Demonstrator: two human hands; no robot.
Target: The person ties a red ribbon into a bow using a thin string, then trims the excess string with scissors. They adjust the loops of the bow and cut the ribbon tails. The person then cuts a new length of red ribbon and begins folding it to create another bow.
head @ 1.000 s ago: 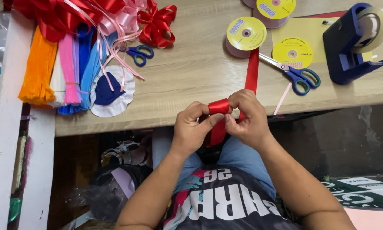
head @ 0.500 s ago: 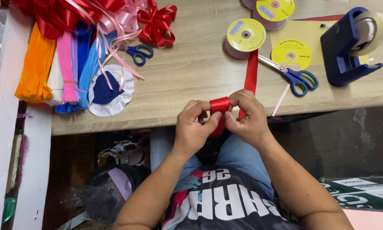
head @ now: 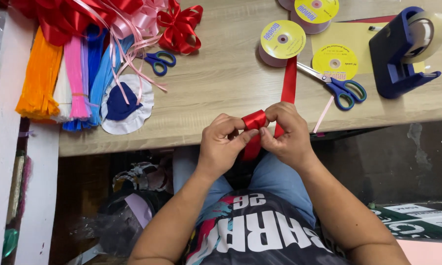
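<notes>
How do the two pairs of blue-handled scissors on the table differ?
The left scissors lie shut, their blades partly under pink ribbon strands; the right scissors lie with blades showing in full, resting across a yellow ribbon spool. The right scissors look larger and lie closer to the right hand. Both have blue handles and lie flat on the wooden table.

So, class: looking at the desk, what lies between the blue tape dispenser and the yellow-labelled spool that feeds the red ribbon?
In the head view, a third yellow spool and blue-handled scissors lie between the tape dispenser and the ribbon spool, resting on yellow paper.
</notes>
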